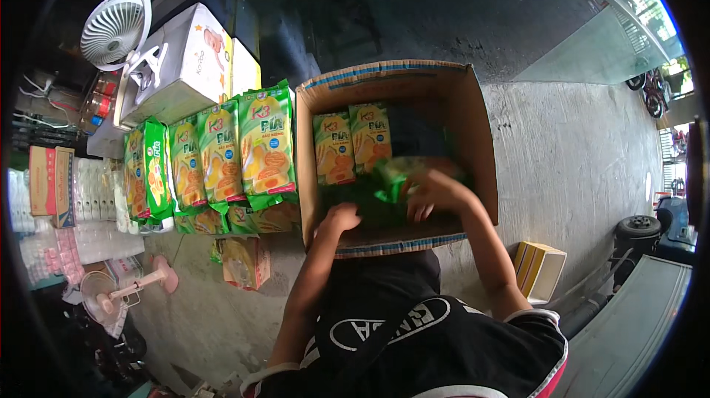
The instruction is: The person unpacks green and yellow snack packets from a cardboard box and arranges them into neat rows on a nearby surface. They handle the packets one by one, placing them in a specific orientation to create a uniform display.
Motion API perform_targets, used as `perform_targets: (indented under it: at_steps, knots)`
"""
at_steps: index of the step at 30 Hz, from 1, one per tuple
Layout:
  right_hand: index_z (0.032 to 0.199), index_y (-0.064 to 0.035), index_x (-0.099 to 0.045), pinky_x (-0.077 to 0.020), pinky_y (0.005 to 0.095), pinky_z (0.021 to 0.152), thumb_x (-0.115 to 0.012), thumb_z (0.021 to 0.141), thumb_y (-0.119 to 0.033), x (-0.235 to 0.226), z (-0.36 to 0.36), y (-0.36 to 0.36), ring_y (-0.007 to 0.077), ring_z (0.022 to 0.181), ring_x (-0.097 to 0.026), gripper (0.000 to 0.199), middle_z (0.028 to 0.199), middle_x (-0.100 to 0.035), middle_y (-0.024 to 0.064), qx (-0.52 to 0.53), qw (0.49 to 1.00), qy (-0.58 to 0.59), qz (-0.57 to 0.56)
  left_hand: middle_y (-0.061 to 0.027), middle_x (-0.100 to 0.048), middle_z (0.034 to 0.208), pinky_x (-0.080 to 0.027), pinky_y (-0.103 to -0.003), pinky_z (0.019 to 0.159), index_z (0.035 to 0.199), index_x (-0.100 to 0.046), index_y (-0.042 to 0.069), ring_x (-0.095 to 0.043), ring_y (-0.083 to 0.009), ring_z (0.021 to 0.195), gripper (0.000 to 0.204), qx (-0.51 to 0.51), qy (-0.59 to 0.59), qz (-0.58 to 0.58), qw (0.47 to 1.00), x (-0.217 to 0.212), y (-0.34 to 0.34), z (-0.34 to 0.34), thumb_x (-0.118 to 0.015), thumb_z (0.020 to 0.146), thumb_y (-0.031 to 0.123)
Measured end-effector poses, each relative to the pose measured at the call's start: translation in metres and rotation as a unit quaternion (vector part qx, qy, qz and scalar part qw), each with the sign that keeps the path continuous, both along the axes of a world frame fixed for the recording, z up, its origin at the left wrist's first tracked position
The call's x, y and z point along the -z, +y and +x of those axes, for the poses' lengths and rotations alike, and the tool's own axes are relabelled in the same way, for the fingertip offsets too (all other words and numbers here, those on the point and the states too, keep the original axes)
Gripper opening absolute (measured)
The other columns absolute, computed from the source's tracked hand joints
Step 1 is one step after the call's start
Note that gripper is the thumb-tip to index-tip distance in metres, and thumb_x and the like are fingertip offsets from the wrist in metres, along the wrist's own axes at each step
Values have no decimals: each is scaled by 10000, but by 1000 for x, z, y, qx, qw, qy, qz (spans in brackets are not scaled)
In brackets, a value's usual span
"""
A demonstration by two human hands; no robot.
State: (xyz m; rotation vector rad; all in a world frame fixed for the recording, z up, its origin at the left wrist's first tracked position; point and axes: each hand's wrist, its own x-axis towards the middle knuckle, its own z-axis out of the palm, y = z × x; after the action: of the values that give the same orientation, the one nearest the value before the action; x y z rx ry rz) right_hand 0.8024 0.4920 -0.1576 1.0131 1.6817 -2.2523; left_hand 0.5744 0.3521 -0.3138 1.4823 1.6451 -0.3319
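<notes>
An open cardboard box [484, 147] stands in front of me. Two green and yellow cake bags, a left one [334, 150] and a right one [370, 137], rest side by side in its far left part. My right hand [438, 192] is inside the box with curled fingers at another green cake bag [399, 172], smeared by motion. Inside the near left corner is my left hand [341, 218], its fingers bent; what they grip, if anything, is lost in shadow.
More cake bags [267, 143] stand in a row left of the box. Behind them are a white carton [185, 58] and a white fan [116, 30]. A small carton [255, 263] sits on the floor at left, a yellow and white box [542, 272] at right.
</notes>
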Motion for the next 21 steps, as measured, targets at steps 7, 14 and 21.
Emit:
perform_targets:
  at_steps: [7, 14, 21]
  knots:
    - [1238, -155, -451, -473, 386, 783, -802, 498, -340, 74, 3, 23, 310, 914, -598, 839, 1010, -609, 150, -198, 858, -78, 467, -160, -563, 1124, -436, -459, 866, 1138, -530, 69, -528, -315, 1054, 425, -9, -28, -12, 999, -7, 4, 1, -512, 828, 360]
    - [1266, -104, -415, -450, 447, 838, -647, 684, -293, 178, 0, -31, 365, 948, -572, 654, 1111, -546, 189, -316, 763, -110, 553, -160, -563, 1133, -442, -443, 863, 1164, -513, 76, -529, -324, 1056, 446, 42, -21, 8, 999, -2, 9, 5, -515, 829, 370]
    - [943, -67, -600, -492, 431, 699, -664, 668, -238, 185, -12, 0, 322, 801, -612, 330, 873, -617, 144, -312, 785, -121, 521, -174, -578, 1099, -449, -424, 852, 1148, -526, 67, -539, -323, 1041, 443, -25, -55, 76, 995, 2, 11, -7, -534, 821, 365]
